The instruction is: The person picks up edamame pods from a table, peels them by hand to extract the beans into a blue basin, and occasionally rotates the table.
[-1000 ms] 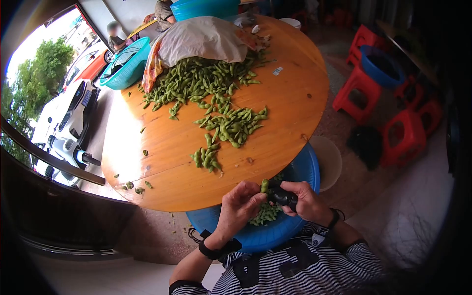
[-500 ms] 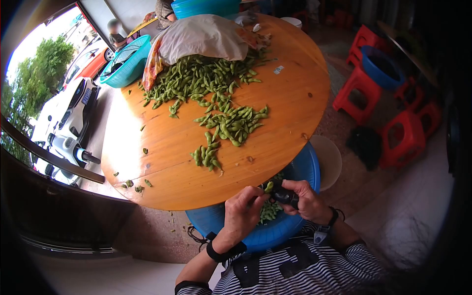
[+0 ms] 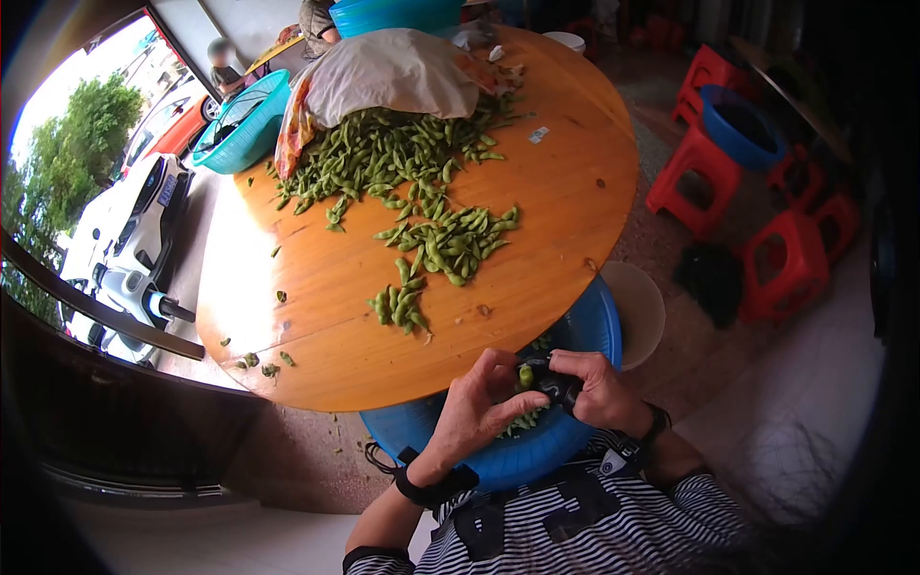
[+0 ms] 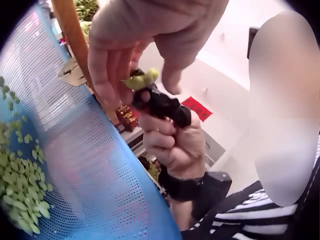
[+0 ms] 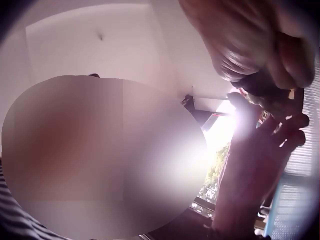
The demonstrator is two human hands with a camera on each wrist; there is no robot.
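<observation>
At the bottom middle of the head view, the left hand (image 3: 474,407) pinches a small green bean pod (image 3: 525,376) with its fingertips. The right hand (image 3: 596,391) is curled tight around a short black tool (image 3: 556,385). The pod rests right against the tip of that tool.

Both hands are over a big blue plastic basket with tiny holes (image 3: 589,331). It sits low, partly under the table edge. Green bean bits (image 4: 20,185) lie inside it, at the lower left of the left wrist view.

Just above the hands is a round wooden table (image 3: 575,192). A small heap of green pods (image 3: 401,305) lies near its front edge. Farther up the frame, a huge pile of pods (image 3: 383,153) spills from under a pale cloth sack (image 3: 393,72). A teal plastic basket (image 3: 244,125) is at the upper left. Red plastic stools (image 3: 700,177) stand on the floor at the right.
</observation>
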